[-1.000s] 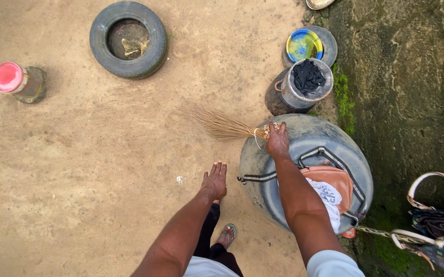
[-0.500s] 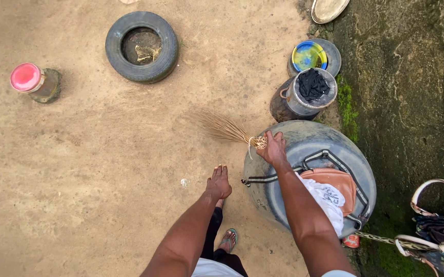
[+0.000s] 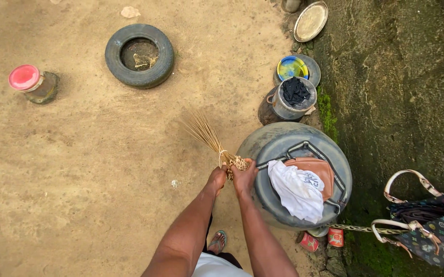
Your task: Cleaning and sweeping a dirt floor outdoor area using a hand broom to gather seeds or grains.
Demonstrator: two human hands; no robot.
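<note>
Head view: sandy ground (image 3: 78, 169) takes up 7 through 12 o'clock and is mostly bare, so that is where the open room lies. The mossy dark wall (image 3: 401, 92) closes off the whole 1-to-4 o'clock side, a hard edge.

Big grey drum (image 3: 283, 149) sits at centre-right, just beside the hands, with a strapped tan bag (image 3: 316, 166) and a white cloth (image 3: 296, 190) lying on its lid. It blocks any swing to 3 o'clock.

Old tyre (image 3: 139, 55) lies at 11 o'clock, well apart. Patterned handbag (image 3: 427, 225) hangs at 4 o'clock against the wall. Smaller grey pot (image 3: 286, 105) with dark cloth inside stands at 1 o'clock, touching or nearly touching the drum; a blue-yellow plate (image 3: 291, 67) and a metal lid (image 3: 310, 21) sit beyond it. Pink-lidded jar (image 3: 27, 81) at 10 o'clock, far out. Two red cans (image 3: 322, 239) sit at the drum's foot.

Broom (image 3: 206, 136): a bundle of thin sticks, bound end at the hands, bristles fanned toward 11 o'clock, apparently lifted off the ground.

Right hand (image 3: 243, 177) grip is closed around the bound end. Left hand (image 3: 217, 179) is pressed against the same end, fingers curled on it.

Progress, as a judgement: the broom looks as if it is being gathered or tightened rather than swept. Sand near centre shows faint sweep marks; a small white scrap (image 3: 173, 183) lies at 8 o'clock of the hands, with a stone (image 3: 129, 11) near 12.
</note>
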